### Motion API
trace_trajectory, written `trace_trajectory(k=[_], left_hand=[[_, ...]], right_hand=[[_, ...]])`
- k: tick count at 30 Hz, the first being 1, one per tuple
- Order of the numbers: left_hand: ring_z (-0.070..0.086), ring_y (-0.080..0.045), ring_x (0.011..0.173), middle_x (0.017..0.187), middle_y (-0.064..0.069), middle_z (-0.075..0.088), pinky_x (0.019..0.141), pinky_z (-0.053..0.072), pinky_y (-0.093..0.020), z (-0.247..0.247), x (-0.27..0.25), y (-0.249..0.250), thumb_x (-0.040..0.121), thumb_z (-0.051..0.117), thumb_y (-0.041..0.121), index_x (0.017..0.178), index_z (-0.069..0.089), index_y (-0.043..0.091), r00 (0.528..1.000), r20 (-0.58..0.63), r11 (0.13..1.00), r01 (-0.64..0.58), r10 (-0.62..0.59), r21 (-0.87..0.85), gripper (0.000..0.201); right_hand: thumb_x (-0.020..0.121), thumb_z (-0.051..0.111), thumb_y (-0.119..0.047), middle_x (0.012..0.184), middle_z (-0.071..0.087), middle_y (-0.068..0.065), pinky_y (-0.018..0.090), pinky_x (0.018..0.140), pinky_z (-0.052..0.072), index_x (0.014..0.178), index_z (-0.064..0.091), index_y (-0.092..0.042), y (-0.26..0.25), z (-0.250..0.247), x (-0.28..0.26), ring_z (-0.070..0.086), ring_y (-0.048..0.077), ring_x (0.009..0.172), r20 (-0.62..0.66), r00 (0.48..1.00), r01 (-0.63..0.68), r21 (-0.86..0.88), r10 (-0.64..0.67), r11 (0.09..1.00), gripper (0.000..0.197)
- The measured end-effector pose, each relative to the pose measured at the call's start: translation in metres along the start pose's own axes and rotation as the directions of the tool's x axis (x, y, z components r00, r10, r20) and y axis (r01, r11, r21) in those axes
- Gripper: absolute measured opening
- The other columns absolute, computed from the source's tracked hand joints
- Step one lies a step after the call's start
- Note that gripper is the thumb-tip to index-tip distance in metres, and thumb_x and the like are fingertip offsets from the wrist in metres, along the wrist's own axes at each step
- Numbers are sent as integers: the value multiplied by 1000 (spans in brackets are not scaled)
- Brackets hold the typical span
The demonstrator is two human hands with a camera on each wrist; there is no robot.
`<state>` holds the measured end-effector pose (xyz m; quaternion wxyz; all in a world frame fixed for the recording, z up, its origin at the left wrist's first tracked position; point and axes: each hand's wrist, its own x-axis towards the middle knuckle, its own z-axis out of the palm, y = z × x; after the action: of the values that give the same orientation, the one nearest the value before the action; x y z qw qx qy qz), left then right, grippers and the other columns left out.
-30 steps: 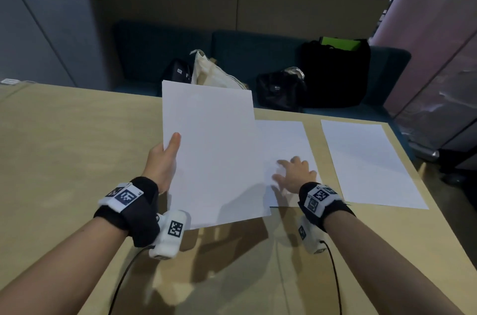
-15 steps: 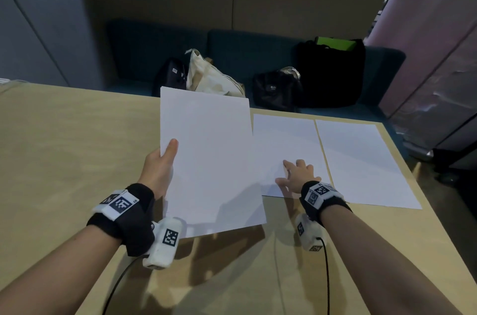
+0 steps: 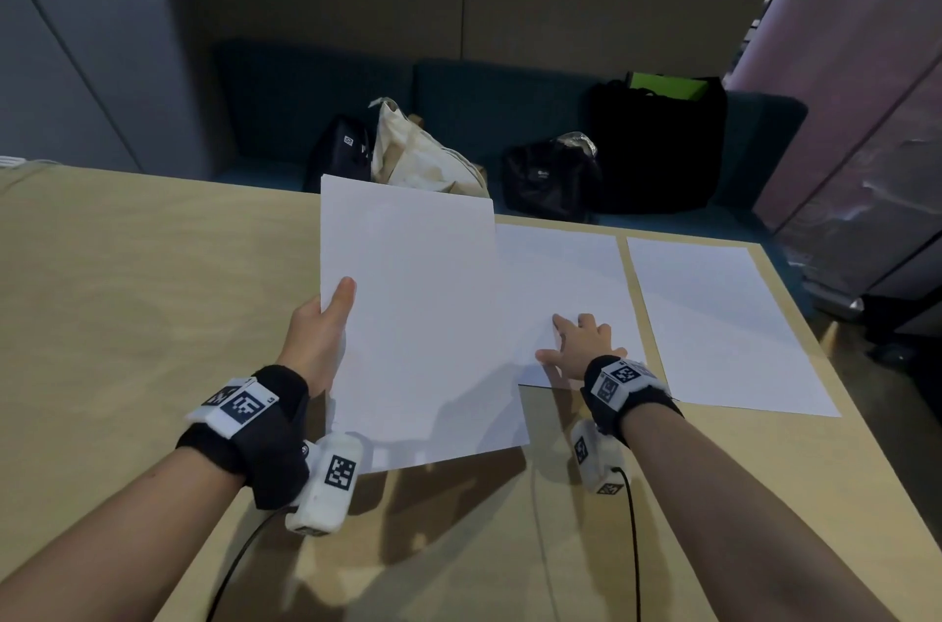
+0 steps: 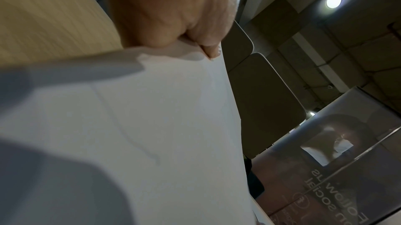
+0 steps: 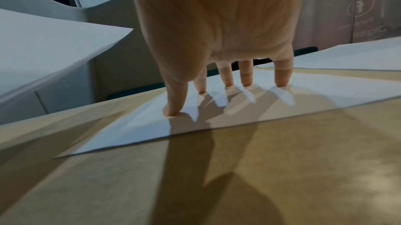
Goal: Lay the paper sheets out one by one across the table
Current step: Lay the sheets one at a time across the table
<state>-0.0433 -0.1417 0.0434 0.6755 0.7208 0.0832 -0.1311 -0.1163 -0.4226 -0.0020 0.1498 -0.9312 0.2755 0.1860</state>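
Note:
My left hand (image 3: 326, 331) grips a stack of white paper sheets (image 3: 413, 315) by its left edge, thumb on top, and holds it raised above the wooden table (image 3: 127, 290); the left wrist view shows the stack (image 4: 152, 125) from below with my fingers (image 4: 173, 22) curled under it. My right hand (image 3: 581, 341) presses spread, straight fingertips (image 5: 246, 81) on a single sheet (image 3: 566, 275) that lies flat on the table. Another sheet (image 3: 713, 320) lies flat to its right, a narrow gap between them. The held stack hides the pressed sheet's left part.
Beyond the table's far edge is a dark bench with several bags: a cream tote (image 3: 418, 152), black bags (image 3: 550, 178) and a tall black bag (image 3: 657, 142). The table's right edge (image 3: 836, 366) runs close to the rightmost sheet. Bare tabletop extends to the left.
My right hand has slid the single sheet rightward, closing most of the gap to the rightmost sheet. The left hand still holds the stack in about the same place.

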Motion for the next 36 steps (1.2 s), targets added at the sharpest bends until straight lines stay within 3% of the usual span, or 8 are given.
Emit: trace_trajectory(k=[2, 5, 15, 22, 25, 28, 32, 36], left_hand=[[51, -15, 82, 83, 0, 52, 86, 36, -25, -1, -1, 1, 94, 47, 45, 126, 52, 1, 1000, 1, 1000, -5, 5, -7, 54], [52, -17, 107, 112, -2, 58, 93, 36, -26, -4, -5, 4, 95, 46, 43, 129, 51, 3, 1000, 9, 1000, -12, 12, 12, 53], [51, -17, 101, 110, -3, 57, 83, 39, -25, -7, -15, 14, 97, 43, 39, 116, 54, 10, 999, 20, 999, -31, 30, 31, 37], [50, -16, 111, 110, 3, 59, 97, 35, -28, -4, -18, 15, 97, 44, 39, 124, 52, 10, 999, 32, 1000, -15, 15, 7, 41], [51, -18, 121, 122, -1, 58, 100, 35, -28, -3, -18, 17, 96, 47, 37, 129, 51, 3, 999, 31, 1000, -20, 21, -21, 47], [54, -19, 112, 116, -3, 59, 91, 36, -26, -2, -19, 21, 96, 49, 33, 126, 53, 2, 999, 18, 998, -37, 38, -59, 44], [54, -16, 101, 115, -4, 60, 78, 43, -20, -13, -18, 25, 95, 52, 29, 125, 55, 2, 999, -21, 989, -52, 49, -140, 40], [61, -26, 108, 117, -8, 63, 97, 48, -39, -37, -14, 21, 93, 56, 28, 120, 57, 6, 1000, 9, 977, 5, -4, -215, 35]], right_hand=[[89, 50, -46, 151, 23, 7, 57, 107, 27, 143, 27, -29, -2, -1, 1, 21, 33, 138, 3, 1000, -1, 1, 1, 1000, 61], [89, 50, -45, 151, 23, 7, 56, 107, 27, 142, 28, -28, -4, -2, 3, 21, 33, 138, 7, 1000, 1, -1, -1, 1000, 60], [88, 52, -44, 151, 22, 7, 56, 108, 26, 143, 28, -28, -2, -1, 8, 20, 33, 139, 6, 1000, 10, 12, -10, 1000, 62], [91, 47, -42, 152, 27, 6, 49, 109, 25, 141, 37, -21, -8, -8, 2, 28, 32, 137, -133, 991, 49, 140, -30, 989, 55], [97, 38, -34, 117, 61, 13, 37, 94, 41, 115, 59, -10, -25, -22, -6, 56, 30, 108, -206, 972, 197, 469, -111, 861, 37], [97, 41, -36, 76, 59, 4, 26, 66, 44, 94, 57, -9, -49, -35, -25, 56, 19, 66, -118, 966, 237, 756, -228, 610, 32], [83, 68, -15, 72, 53, -2, 19, 56, 44, 107, 55, -12, -70, -40, -41, 52, 12, 61, -203, 937, 332, 772, -286, 542, 28], [72, 77, -6, 78, 60, 6, 15, 61, 48, 104, 65, -4, -90, -38, -46, 56, 15, 66, -338, 932, 357, 785, -133, 506, 35]])
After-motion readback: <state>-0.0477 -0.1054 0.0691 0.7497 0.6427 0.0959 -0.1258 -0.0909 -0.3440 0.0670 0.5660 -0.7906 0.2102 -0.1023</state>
